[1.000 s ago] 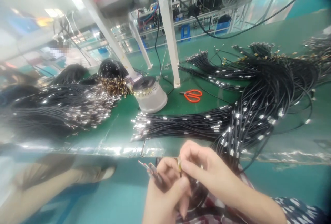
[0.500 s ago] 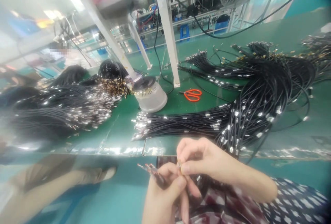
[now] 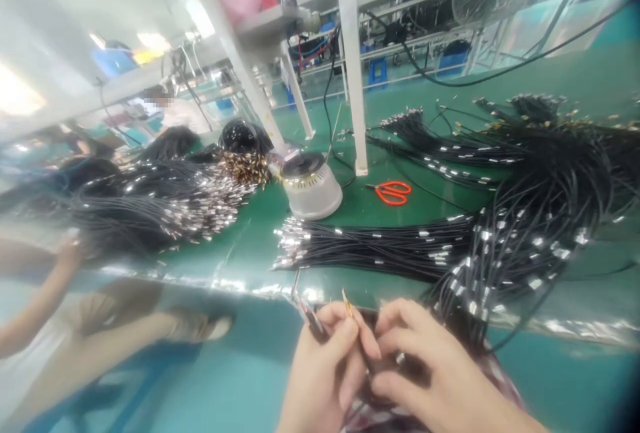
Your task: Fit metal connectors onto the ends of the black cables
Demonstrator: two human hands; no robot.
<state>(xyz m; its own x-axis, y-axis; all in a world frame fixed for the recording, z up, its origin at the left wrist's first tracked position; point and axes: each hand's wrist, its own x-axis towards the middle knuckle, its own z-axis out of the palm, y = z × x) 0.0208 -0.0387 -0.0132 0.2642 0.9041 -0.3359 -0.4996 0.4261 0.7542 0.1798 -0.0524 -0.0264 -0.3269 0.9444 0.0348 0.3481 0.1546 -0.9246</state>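
Low in front of the bench edge, my left hand (image 3: 327, 359) is closed around several black cables (image 3: 316, 325) whose stripped ends point up and away. Between its thumb and forefinger a single wire end (image 3: 349, 302) with a gold-coloured piece on it sticks up. My right hand (image 3: 433, 359) is just to the right, its fingers curved and apart, with no object seen in its grip. Dark cable lengths with light tags show behind and below the right fingers, partly hidden. On the bench beyond lies a bundle of black cables (image 3: 370, 243) with silvery ends at its left.
Orange-handled scissors (image 3: 393, 193) lie behind the bundle. A whitish round tub (image 3: 315, 196) with a black reel on top stands by a white post (image 3: 353, 73). More cable heaps (image 3: 165, 199) cover the bench's left, where a co-worker's arm (image 3: 45, 299) reaches in.
My right hand has moved off the left fingertips, down and right, and its fingers have spread. The wire end in my left pinch now shows. The view has shifted left.
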